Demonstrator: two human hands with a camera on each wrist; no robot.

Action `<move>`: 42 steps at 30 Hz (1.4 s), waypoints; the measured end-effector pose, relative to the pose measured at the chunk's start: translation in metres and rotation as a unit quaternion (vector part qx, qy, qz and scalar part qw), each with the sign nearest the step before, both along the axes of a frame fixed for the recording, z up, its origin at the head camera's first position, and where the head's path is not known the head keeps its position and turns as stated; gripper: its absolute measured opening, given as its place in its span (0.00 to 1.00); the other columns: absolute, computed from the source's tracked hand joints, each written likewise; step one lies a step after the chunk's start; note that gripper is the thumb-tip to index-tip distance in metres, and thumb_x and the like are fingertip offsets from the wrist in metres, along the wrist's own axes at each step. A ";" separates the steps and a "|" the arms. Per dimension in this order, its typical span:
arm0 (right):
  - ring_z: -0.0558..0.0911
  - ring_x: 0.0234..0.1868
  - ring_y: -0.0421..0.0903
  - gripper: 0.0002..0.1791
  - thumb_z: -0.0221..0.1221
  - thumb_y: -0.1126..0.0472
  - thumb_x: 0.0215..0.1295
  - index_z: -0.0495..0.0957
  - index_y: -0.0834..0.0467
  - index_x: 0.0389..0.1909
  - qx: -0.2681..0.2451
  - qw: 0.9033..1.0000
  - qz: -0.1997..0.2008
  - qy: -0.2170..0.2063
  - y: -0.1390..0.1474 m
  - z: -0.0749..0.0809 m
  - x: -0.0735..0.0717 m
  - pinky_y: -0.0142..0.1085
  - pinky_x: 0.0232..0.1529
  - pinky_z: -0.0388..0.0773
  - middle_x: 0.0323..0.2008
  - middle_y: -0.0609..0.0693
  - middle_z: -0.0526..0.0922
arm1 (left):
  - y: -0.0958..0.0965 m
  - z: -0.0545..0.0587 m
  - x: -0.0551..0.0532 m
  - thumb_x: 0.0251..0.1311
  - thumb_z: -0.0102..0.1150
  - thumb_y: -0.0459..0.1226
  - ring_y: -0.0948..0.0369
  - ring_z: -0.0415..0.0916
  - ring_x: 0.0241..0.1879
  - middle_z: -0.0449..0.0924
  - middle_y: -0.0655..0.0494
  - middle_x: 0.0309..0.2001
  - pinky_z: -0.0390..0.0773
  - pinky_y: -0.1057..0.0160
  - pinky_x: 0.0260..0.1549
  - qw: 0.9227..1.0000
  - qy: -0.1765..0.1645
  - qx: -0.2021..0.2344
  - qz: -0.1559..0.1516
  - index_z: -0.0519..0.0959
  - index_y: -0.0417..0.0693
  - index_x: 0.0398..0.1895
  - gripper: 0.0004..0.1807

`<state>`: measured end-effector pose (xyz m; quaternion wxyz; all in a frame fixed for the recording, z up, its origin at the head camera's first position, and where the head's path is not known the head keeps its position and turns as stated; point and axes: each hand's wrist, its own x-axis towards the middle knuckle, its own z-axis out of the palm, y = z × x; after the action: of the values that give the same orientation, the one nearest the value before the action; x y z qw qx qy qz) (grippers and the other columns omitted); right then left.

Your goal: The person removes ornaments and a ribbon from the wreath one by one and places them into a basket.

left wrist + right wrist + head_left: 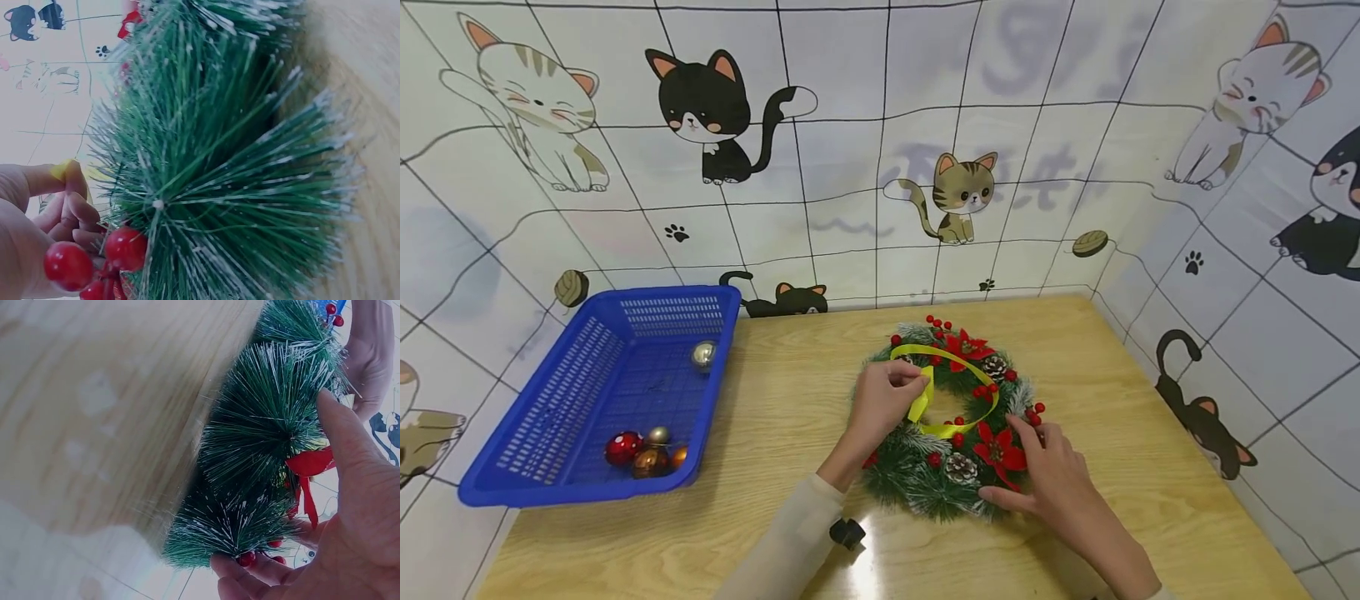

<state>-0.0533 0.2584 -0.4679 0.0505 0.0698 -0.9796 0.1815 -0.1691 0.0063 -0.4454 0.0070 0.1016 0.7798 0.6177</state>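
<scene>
A green Christmas wreath (898, 475) with red flowers, red berries and frosted pine cones lies on the table. My left hand (883, 392) is over the wreath's left side and pinches a yellow ribbon (922, 398) between thumb and fingertips. The ribbon curves in a wide loop over the wreath's centre. In the left wrist view, red berries (69, 265) partly cover the pinching left hand (44, 225). My right hand (1060, 483) holds the wreath's lower right edge, thumb and fingers spread along it. The right wrist view shows its fingers (234, 575) beside the berries and needles.
A blue plastic basket (707, 417) stands at the left with several shiny baubles (651, 461) inside. A small black object (847, 533) lies by the left sleeve. Cat-patterned sheets (850, 167) rise behind and beside the wooden table (782, 400).
</scene>
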 end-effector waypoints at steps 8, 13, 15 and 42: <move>0.77 0.46 0.62 0.64 0.80 0.29 0.50 0.66 0.62 0.79 -0.004 1.000 -0.002 -0.008 -0.002 0.001 0.001 0.66 0.47 0.75 0.58 0.71 0.71 | -0.009 0.008 0.006 0.70 0.74 0.37 0.60 0.80 0.33 0.88 0.54 0.37 0.74 0.65 0.28 0.996 -0.020 0.089 -0.005 0.91 0.38 0.44 0.09; 0.77 0.43 0.59 0.64 0.80 0.29 0.50 0.66 0.62 0.79 0.001 1.000 0.000 0.005 0.000 -0.002 0.001 0.63 0.43 0.76 0.57 0.70 0.71 | -0.013 0.024 0.014 0.70 0.74 0.37 0.61 0.76 0.31 0.87 0.53 0.35 0.73 0.67 0.26 0.993 -0.005 0.117 0.004 0.91 0.38 0.42 0.09; 0.77 0.42 0.60 0.64 0.80 0.29 0.51 0.66 0.62 0.79 0.001 1.000 -0.001 0.007 0.000 -0.004 0.002 0.63 0.43 0.76 0.56 0.70 0.71 | -0.015 0.031 0.018 0.70 0.74 0.37 0.61 0.76 0.30 0.87 0.53 0.35 0.73 0.68 0.26 0.992 0.001 0.129 0.002 0.91 0.38 0.42 0.09; 0.71 0.36 0.53 0.62 0.81 0.33 0.51 0.67 0.64 0.78 0.014 0.999 0.018 0.044 -0.007 -0.008 0.005 0.49 0.35 0.69 0.48 0.64 0.71 | -0.067 0.096 0.041 0.67 0.74 0.31 0.58 0.79 0.34 0.86 0.51 0.35 0.76 0.66 0.31 0.981 0.066 0.175 0.041 0.89 0.33 0.43 0.08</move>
<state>-0.0485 0.2519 -0.4764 0.0892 0.0956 -0.9775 0.1658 -0.1286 -0.0604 -0.3495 -0.0874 0.1100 0.6615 0.7366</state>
